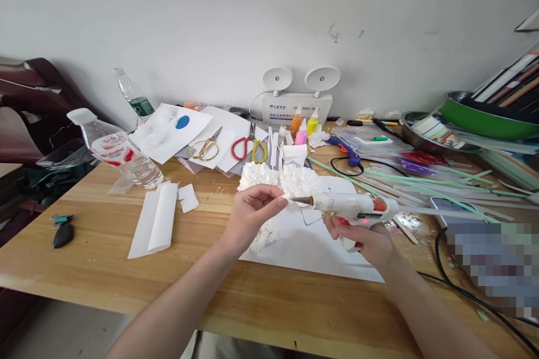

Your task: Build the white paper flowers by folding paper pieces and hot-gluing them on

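Observation:
My right hand (367, 238) is closed round the handle of a white hot glue gun (351, 206), whose metal nozzle points left. My left hand (252, 210) pinches a small white piece (285, 197) right at the nozzle tip. Both hands hover above a white paper sheet (311, 244) on the wooden table (105, 263). On that sheet, behind and under my left hand, lies a fluffy white paper craft (278, 178).
A folded white paper (155, 219) and a lying water bottle (118, 151) are at the left. Scissors with gold (205, 147), red (242, 147) and yellow (260, 150) handles lie at the back. Glue sticks (421, 188), cables and a green bowl (484, 115) crowd the right.

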Demonstrator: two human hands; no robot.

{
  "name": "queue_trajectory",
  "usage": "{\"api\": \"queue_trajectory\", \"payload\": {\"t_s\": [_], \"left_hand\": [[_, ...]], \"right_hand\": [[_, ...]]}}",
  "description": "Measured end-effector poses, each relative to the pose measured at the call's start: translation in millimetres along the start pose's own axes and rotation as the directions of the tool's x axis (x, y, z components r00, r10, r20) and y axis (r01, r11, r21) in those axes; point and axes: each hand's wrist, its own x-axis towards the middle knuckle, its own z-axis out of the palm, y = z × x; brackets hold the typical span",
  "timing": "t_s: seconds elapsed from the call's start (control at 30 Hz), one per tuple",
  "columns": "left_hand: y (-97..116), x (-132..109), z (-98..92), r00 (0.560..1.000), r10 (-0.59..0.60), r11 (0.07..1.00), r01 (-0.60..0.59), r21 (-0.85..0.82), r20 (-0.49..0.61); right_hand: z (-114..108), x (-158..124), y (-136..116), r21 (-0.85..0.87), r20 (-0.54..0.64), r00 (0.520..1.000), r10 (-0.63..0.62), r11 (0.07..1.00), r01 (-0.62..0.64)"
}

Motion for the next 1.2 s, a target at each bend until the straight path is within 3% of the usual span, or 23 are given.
{"api": "queue_trajectory", "payload": {"t_s": [0.17, 0.7, 1.2], "left_hand": [[1.4, -0.6, 0.2, 1.0, -0.01, 1.0, 0.01, -0.008, 0.019], [0.8, -1.0, -0.3, 0.999, 0.003, 1.0, -0.002, -0.019, 0.051], [-2.6, 1.0, -1.5, 0.999, 0.045, 0.998, -0.045, -0.033, 0.012]], "right_hand": [[-1.2, -0.2, -1.6, 0.104, 0.038, 0.999, 0.022, 0.994, -0.026], [-3.1, 0.2, 1.6, 0.122, 0.016, 1.0, 0.014, 0.992, -0.015], [-1.0, 0.0, -1.4, 0.148, 0.033, 0.999, -0.023, 0.989, 0.018]]}}
